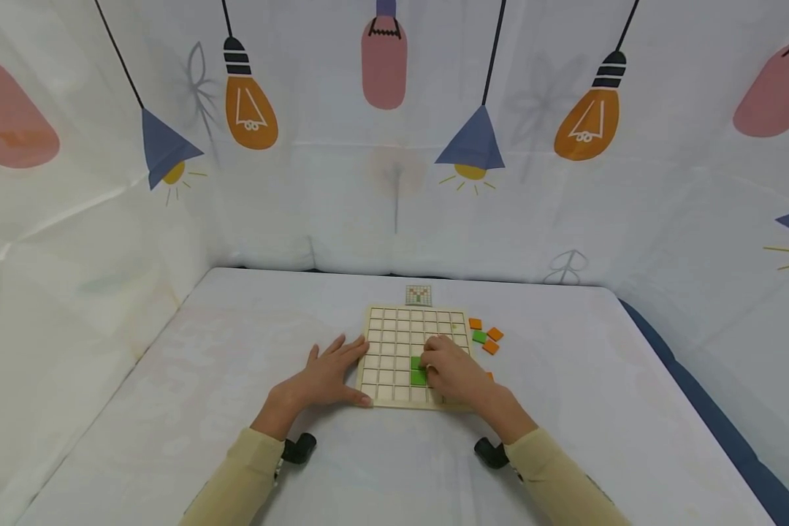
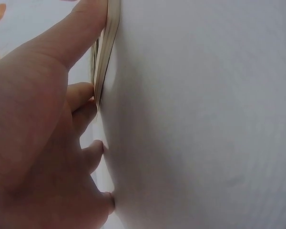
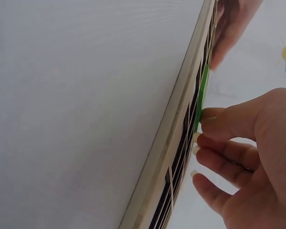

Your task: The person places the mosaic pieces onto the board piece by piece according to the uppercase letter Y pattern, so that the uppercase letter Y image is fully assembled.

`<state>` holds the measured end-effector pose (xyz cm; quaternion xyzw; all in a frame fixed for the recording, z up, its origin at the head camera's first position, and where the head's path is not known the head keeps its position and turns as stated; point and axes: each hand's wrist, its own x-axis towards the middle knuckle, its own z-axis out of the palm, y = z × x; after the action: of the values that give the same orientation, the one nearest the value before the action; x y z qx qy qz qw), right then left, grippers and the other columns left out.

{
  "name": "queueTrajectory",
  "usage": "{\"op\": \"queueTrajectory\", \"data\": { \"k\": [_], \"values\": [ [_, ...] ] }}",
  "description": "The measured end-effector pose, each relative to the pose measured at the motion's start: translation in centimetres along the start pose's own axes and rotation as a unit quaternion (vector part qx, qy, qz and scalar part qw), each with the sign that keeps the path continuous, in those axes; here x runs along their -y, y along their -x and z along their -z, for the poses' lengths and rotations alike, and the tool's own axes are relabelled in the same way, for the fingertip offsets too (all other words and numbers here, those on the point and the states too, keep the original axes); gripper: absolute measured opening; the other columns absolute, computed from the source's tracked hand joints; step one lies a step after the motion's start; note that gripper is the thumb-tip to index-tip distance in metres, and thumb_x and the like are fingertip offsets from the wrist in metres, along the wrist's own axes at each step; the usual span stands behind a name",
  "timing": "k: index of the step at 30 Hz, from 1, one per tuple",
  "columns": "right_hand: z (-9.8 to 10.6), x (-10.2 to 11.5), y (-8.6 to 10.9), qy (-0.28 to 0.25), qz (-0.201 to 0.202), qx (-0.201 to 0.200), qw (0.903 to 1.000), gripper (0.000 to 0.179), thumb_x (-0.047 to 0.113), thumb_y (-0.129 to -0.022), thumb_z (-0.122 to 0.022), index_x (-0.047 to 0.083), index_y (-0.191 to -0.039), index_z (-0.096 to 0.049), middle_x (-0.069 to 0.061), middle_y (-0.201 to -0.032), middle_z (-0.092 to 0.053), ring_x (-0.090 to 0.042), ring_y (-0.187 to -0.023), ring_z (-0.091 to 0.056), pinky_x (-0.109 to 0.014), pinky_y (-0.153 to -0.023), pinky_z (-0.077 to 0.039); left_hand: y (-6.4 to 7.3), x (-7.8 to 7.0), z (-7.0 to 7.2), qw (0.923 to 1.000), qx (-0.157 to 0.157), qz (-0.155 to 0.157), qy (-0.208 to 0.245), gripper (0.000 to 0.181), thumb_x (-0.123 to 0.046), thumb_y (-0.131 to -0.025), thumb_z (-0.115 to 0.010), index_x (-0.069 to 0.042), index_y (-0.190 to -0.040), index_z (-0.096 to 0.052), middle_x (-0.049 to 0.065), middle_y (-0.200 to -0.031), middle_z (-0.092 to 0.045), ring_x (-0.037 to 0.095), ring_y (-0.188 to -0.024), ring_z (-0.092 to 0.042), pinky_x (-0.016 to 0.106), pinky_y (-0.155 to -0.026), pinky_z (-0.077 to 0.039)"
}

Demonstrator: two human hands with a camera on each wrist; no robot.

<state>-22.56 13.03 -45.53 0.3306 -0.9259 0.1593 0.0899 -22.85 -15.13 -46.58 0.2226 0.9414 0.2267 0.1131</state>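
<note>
A wooden board [image 1: 389, 350] with a square grid lies flat on the table. My left hand [image 1: 330, 375] is spread at its left side, fingertips at the left edge and thumb by the near corner. In the left wrist view the thumb [image 2: 81, 28] rests along the board's side. My right hand [image 1: 456, 371] is over the board's right half, fingers bent down to the grid. Two green square tiles [image 1: 418, 378] lie on the grid by its fingertips. In the right wrist view, thumb and fingers pinch at a green tile [image 3: 203, 90] on the board.
Several orange tiles [image 1: 491, 348] and a green tile [image 1: 479, 336] lie loose right of the board, with another orange one partly hidden by the right hand. A small patterned card [image 1: 418, 295] lies beyond the far edge. White printed cloth hangs around the table.
</note>
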Motion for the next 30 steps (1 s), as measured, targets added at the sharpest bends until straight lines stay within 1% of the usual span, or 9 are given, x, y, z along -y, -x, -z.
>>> {"op": "queueTrajectory", "data": {
  "k": [5,8,12,16,20,26,30],
  "values": [
    [0.6,0.1,0.5,0.000,-0.010,0.022,0.9997,0.020,0.000,-0.089,-0.063,0.011,-0.096,-0.077,0.001,-0.095,-0.060,-0.012,-0.088,-0.049,-0.030,-0.080,-0.049,-0.2,0.0,-0.1,1.0000,0.000,-0.005,-0.005,0.107,-0.059,-0.074,-0.080,-0.020,-0.158,-0.028,-0.003,-0.167,-0.019,0.034,-0.156,-0.008,0.074,-0.116,-0.002],
    [0.9,-0.1,0.7,-0.005,-0.025,0.039,0.9989,0.019,0.004,-0.091,-0.064,0.013,-0.100,-0.077,0.003,-0.098,-0.060,-0.012,-0.090,-0.050,-0.031,-0.081,-0.049,-0.3,0.0,-0.2,1.0000,-0.001,-0.006,-0.004,0.107,-0.059,-0.074,-0.080,-0.020,-0.158,-0.028,-0.003,-0.167,-0.020,0.035,-0.156,-0.008,0.074,-0.116,-0.002],
    [1.1,-0.8,1.1,-0.005,-0.055,0.052,0.9971,0.019,0.009,-0.094,-0.064,0.017,-0.107,-0.075,0.006,-0.104,-0.061,-0.011,-0.097,-0.052,-0.032,-0.087,-0.050,-0.3,0.0,-0.2,1.0000,0.000,-0.005,-0.004,0.107,-0.059,-0.074,-0.080,-0.021,-0.158,-0.028,-0.003,-0.167,-0.020,0.035,-0.156,-0.008,0.074,-0.116,-0.002],
    [1.1,-1.8,1.4,0.004,-0.069,0.046,0.9965,0.021,0.008,-0.094,-0.063,0.018,-0.109,-0.073,0.006,-0.107,-0.062,-0.011,-0.101,-0.054,-0.032,-0.089,-0.052,-0.3,0.0,-0.1,1.0000,0.002,-0.001,-0.008,0.107,-0.060,-0.074,-0.080,-0.021,-0.159,-0.027,-0.003,-0.167,-0.019,0.034,-0.156,-0.008,0.074,-0.116,-0.002],
    [1.1,-2.8,1.6,0.005,-0.065,0.030,0.9974,0.020,0.005,-0.091,-0.066,0.018,-0.105,-0.074,0.005,-0.106,-0.064,-0.013,-0.100,-0.058,-0.033,-0.086,-0.053,-0.2,0.1,0.0,1.0000,0.001,0.001,-0.008,0.107,-0.060,-0.074,-0.080,-0.021,-0.159,-0.027,-0.003,-0.167,-0.019,0.034,-0.156,-0.007,0.074,-0.116,-0.002],
    [1.1,-3.9,1.9,0.013,-0.059,0.015,0.9981,0.017,0.009,-0.091,-0.068,0.016,-0.105,-0.074,0.001,-0.112,-0.068,-0.020,-0.109,-0.062,-0.039,-0.094,-0.054,-0.2,0.3,-0.2,1.0000,0.000,0.002,-0.006,0.107,-0.060,-0.073,-0.080,-0.021,-0.159,-0.028,-0.003,-0.167,-0.020,0.034,-0.156,-0.007,0.074,-0.116,-0.002],
    [1.3,-4.4,2.1,-0.003,-0.078,0.013,0.9969,0.017,0.010,-0.091,-0.069,0.014,-0.107,-0.074,-0.002,-0.118,-0.067,-0.023,-0.115,-0.063,-0.041,-0.096,-0.054,-0.3,0.3,-0.3,1.0000,0.001,-0.001,-0.007,0.107,-0.061,-0.073,-0.079,-0.022,-0.159,-0.028,-0.003,-0.167,-0.019,0.034,-0.156,-0.008,0.074,-0.116,-0.003]
  ]
}}
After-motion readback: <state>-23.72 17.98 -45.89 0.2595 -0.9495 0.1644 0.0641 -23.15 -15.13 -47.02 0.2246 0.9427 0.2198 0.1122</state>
